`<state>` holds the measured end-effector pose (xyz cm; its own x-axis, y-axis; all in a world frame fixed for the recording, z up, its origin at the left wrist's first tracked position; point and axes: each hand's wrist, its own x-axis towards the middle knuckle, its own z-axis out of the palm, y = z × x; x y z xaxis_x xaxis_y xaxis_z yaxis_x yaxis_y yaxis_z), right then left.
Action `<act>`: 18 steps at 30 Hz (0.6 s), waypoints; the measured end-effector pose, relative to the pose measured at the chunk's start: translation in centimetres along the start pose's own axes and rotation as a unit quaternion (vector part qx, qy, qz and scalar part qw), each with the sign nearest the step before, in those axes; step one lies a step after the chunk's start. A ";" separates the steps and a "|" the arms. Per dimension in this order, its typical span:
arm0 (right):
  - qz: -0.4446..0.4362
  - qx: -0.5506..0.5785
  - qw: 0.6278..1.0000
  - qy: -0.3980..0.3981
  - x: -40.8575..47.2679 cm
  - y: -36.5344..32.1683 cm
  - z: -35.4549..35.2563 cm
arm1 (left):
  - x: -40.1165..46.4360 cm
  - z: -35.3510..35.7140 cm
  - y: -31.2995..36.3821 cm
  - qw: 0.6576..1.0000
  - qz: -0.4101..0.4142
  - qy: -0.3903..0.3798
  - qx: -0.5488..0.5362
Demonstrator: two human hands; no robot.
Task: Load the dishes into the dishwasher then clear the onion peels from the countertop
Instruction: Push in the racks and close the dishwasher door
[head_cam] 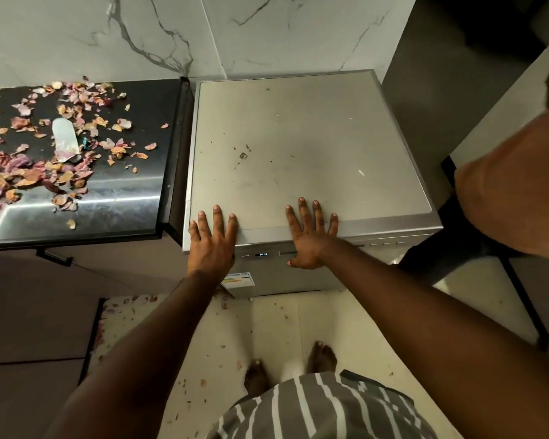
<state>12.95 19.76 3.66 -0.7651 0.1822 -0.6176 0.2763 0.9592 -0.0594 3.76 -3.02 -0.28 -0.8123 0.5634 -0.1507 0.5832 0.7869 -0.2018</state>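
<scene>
Both hands lie flat at the front edge of the silver-grey, flat-topped metal dishwasher (311, 147). Left hand (211, 240) and right hand (311, 237) have fingers straight and spread on the lid, holding nothing; the right thumb hangs over the front by the small lit display (261, 254). The door appears closed, judged complete loading. Pink and orange papery onion peels (45, 147) lie scattered on the black glossy bench (133, 191), directly left of the machine and well apart from either grip. Scatter runs roughly front to back. Left hand is nearer; the reach is leftward. More peels litter the pale floor (267, 327).
</scene>
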 end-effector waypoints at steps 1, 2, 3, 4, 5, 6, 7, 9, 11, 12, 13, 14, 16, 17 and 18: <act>0.000 0.003 1.000 0.000 0.0 0.0 0.0 | 0.0 -0.1 0.0 1.000 0.000 -0.001 0.002; 0.000 0.005 1.000 -0.001 0.0 0.0 0.0 | 0.0 -0.1 0.1 1.000 0.002 -0.006 0.005; 0.000 0.005 1.000 -0.001 -0.1 0.0 0.0 | 0.0 -0.1 0.1 1.000 0.003 -0.011 0.012; 0.000 0.005 1.000 0.000 -0.1 0.0 0.0 | -0.1 -0.1 0.1 1.000 0.005 -0.013 0.017; 0.000 0.006 1.000 0.000 -0.1 0.0 0.0 | -0.1 0.0 0.0 1.000 0.004 -0.014 0.021; 0.000 0.008 1.000 0.000 -0.1 0.0 0.0 | -0.1 -0.1 0.0 1.000 0.003 -0.014 0.022; 0.000 0.010 1.000 0.001 -0.1 0.0 0.0 | 0.0 0.0 0.0 1.000 0.002 -0.016 0.022; -0.001 0.010 1.000 0.002 0.0 0.1 0.1 | 0.0 -0.1 0.0 1.000 0.004 -0.021 0.020; 0.000 0.015 1.000 0.002 0.0 0.0 0.2 | 0.0 -0.3 0.0 0.999 0.007 -0.029 0.017; -0.001 0.018 1.000 0.003 0.0 0.0 0.2 | -0.1 -0.5 0.0 0.999 0.007 -0.033 0.013; -0.001 0.019 1.000 0.003 0.0 0.1 0.2 | -0.2 -0.6 0.1 0.999 0.006 -0.037 0.008; -0.002 0.020 1.000 0.003 0.0 0.1 0.2 | -0.3 -0.8 0.1 0.999 0.005 -0.044 0.002; -0.002 0.022 1.000 0.005 0.0 0.1 0.2 | -0.1 -1.6 0.4 0.998 0.001 -0.059 -0.009; -0.002 0.023 1.000 0.004 0.0 0.1 0.2 | 0.2 -2.2 0.7 0.998 -0.003 -0.067 -0.018; -0.003 0.025 1.000 0.003 0.0 0.0 0.4 | 0.6 -2.9 1.0 0.996 -0.010 -0.077 -0.032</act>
<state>13.20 19.65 3.38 -0.7696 0.1786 -0.6130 0.3016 0.9479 -0.1024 3.87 -1.13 2.25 -0.8110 0.5053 -0.2950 0.5608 0.8150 -0.1457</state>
